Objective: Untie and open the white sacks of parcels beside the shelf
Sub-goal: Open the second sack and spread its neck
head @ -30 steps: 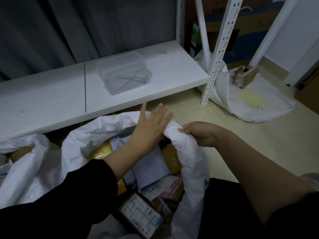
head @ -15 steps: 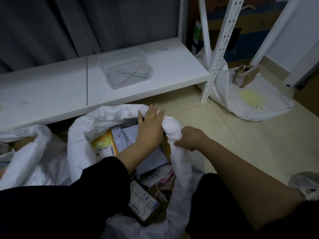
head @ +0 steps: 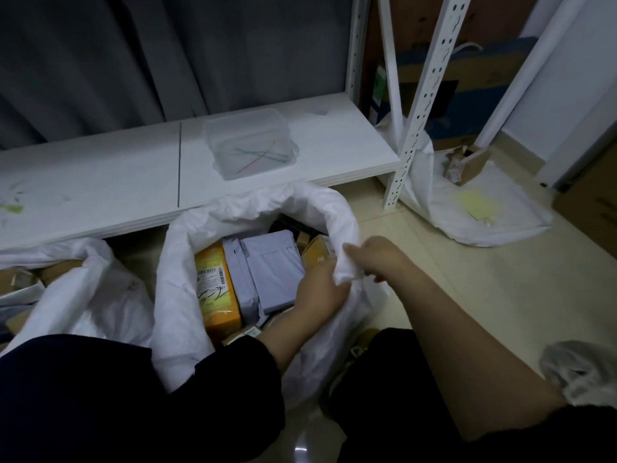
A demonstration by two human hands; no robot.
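At the right rim of the white woven sack (head: 177,262), your left hand (head: 317,289) pinches inside, your right hand (head: 380,259) outside.

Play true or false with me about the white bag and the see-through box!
1. The sack in the middle is open, and parcels show inside. True.
2. The left hand and the right hand both hold the sack's rim. True.
3. The clear box sits on the floor. False: it sits on the shelf.
4. The yellow parcel lies on the shelf. False: it is inside the sack.
5. The clear box is empty. False: thin coloured strips lie in it.
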